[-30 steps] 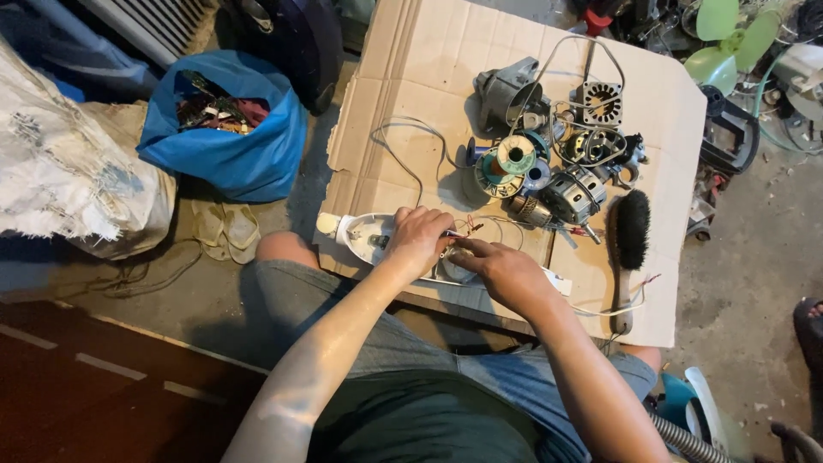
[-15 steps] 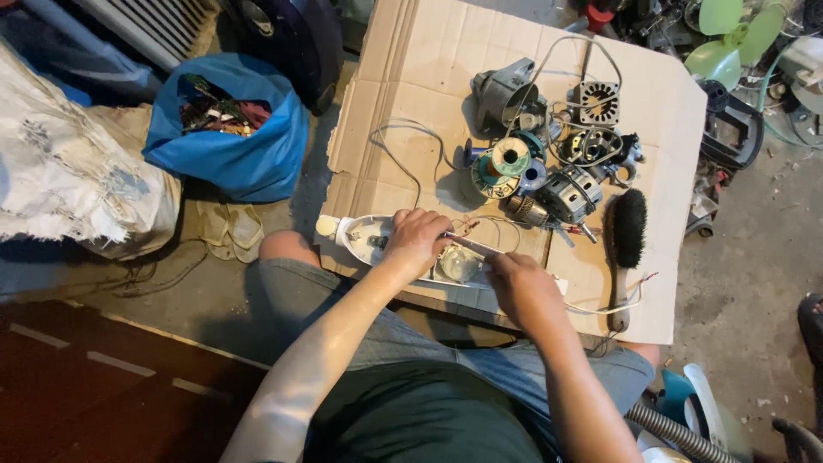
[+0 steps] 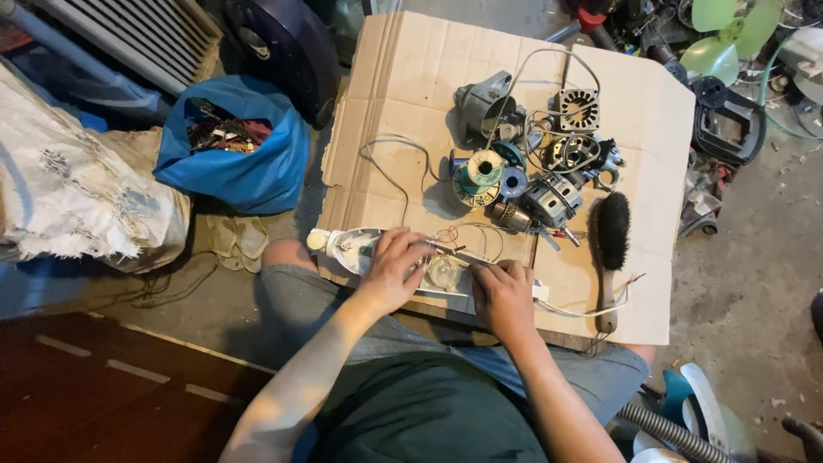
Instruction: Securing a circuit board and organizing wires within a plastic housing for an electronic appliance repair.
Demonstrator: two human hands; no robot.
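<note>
A long white plastic appliance casing [image 3: 336,243] with red and white wires lies along the near edge of a cardboard sheet [image 3: 403,94]. My left hand [image 3: 396,264] rests on the casing's middle, fingers spread over it and holding it down. My right hand [image 3: 506,293] grips the casing's right end with curled fingers. A round clear part shows between the two hands. Whether either hand also holds a thin tool I cannot tell.
Beyond the hands lie a solder spool [image 3: 482,168], small electric motors [image 3: 549,199] and a black brush [image 3: 610,233]. A blue bag of scrap [image 3: 231,159] sits left, a white sack [image 3: 69,197] farther left, and fan parts [image 3: 729,39] at the upper right.
My right hand has drawn back from the casing's middle to its right end. My left hand has stayed on the casing.
</note>
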